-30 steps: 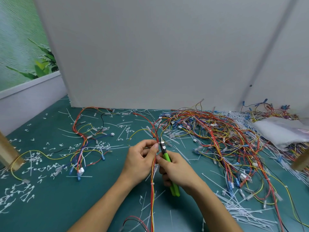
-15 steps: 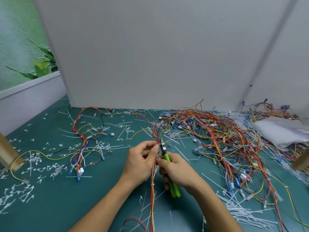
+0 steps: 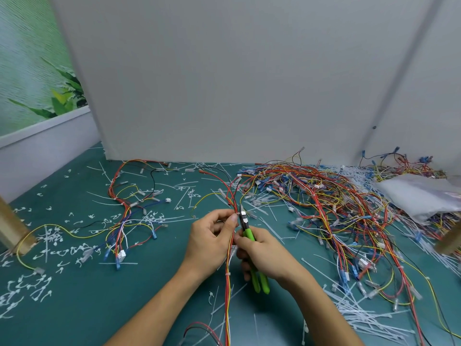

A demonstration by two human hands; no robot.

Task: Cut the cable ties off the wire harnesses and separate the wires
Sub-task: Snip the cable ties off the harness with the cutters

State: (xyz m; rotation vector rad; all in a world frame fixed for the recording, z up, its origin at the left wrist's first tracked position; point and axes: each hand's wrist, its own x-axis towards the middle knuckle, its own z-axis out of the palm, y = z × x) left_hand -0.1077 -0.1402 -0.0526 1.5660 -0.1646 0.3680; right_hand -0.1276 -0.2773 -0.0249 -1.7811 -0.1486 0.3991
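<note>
My left hand pinches the wire harness between thumb and forefinger, fingers curled round the red, orange and yellow strands. My right hand grips the green-handled cutters, fingers wrapped round both handles, the black nose pointing away from me and lying right against the strands beside my left thumb. I cannot tell whether the blades are on a tie. The harness runs from the bottom edge up between my 2 hands and fans out beyond them. 1 white cable tie sits on it below my left palm.

To my right a big tangled pile of harnesses covers the green table, with a clear plastic bag resting on its far side. To my left lie looser wires, spread apart, among scattered white tie scraps. More long white strips are heaped near my right forearm. A white board stands upright behind everything.
</note>
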